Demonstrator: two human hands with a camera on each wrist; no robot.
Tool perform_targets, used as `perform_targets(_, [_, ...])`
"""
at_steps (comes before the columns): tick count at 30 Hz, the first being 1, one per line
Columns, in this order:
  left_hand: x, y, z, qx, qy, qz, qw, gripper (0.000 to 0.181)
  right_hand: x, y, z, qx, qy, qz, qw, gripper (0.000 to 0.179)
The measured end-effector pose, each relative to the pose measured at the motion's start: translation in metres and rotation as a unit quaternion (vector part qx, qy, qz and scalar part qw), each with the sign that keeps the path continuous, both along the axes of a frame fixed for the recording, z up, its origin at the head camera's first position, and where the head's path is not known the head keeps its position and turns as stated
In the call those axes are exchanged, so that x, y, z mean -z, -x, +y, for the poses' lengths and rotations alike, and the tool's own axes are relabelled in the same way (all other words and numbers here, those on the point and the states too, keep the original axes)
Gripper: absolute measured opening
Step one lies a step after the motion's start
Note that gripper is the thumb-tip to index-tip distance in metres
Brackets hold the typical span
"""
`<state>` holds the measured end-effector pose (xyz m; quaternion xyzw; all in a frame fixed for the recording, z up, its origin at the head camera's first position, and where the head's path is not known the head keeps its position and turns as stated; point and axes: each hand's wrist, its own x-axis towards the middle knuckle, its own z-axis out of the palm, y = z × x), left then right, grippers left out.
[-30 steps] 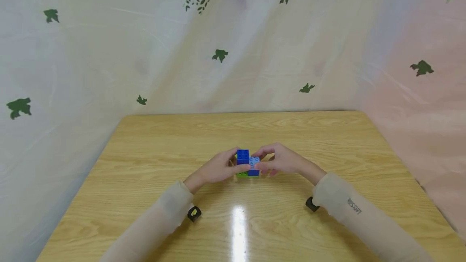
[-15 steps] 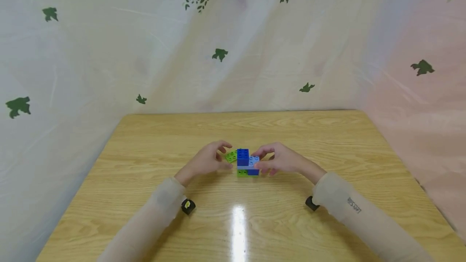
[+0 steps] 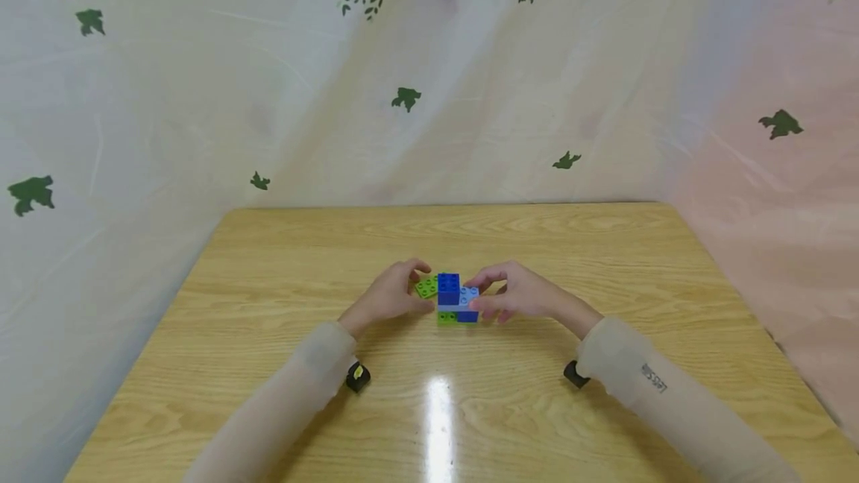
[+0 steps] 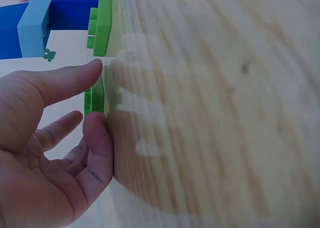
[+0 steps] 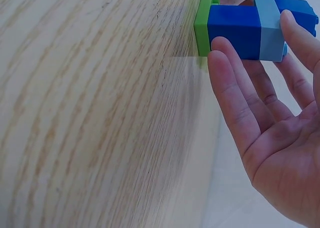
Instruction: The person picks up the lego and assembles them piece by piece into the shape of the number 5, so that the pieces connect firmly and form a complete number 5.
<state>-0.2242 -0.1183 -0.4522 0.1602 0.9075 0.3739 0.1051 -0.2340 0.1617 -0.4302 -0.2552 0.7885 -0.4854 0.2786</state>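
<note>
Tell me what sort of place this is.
Probably an indoor tabletop recording spot: a wooden table, a leaf-printed backdrop behind it and at its sides, and a black device at each wrist.

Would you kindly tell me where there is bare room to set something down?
The table is bare between the green brick and back edge, outside the left sleeve and right sleeve, and in front between them. Mid-table is crowded: the left hand and right hand flank the green brick and block stack.

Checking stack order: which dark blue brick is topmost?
The upper dark blue brick: studs bare, it sits on the light blue brick. The lower dark blue brick is beneath that, on the green base.
</note>
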Motion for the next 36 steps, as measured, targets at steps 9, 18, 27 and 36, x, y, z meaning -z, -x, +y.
perform_targets(9, [-0.0002,0.0023,0.0019,0.000,0.011,0.009,0.9999,0.058,-0.0026,-0.0005,0.0003,-0.001,-0.003,0.000,1.0000,0.042])
perform_targets(18, [-0.0028,-0.0015,0.0031,-0.012,0.016,0.006,0.9998,0.053,-0.0032,-0.0014,0.0000,-0.003,0.000,0.005,1.0000,0.041])
perform_targets(27, [0.0025,-0.0056,0.0037,-0.021,0.013,0.006,0.9997,0.048,0.0018,-0.0033,-0.0003,-0.002,0.003,-0.006,1.0000,0.044])
perform_targets(36, [-0.0026,-0.0062,0.0004,-0.021,-0.027,0.001,0.9994,0.043,-0.0032,-0.0048,0.0009,-0.001,-0.001,-0.001,1.0000,0.043])
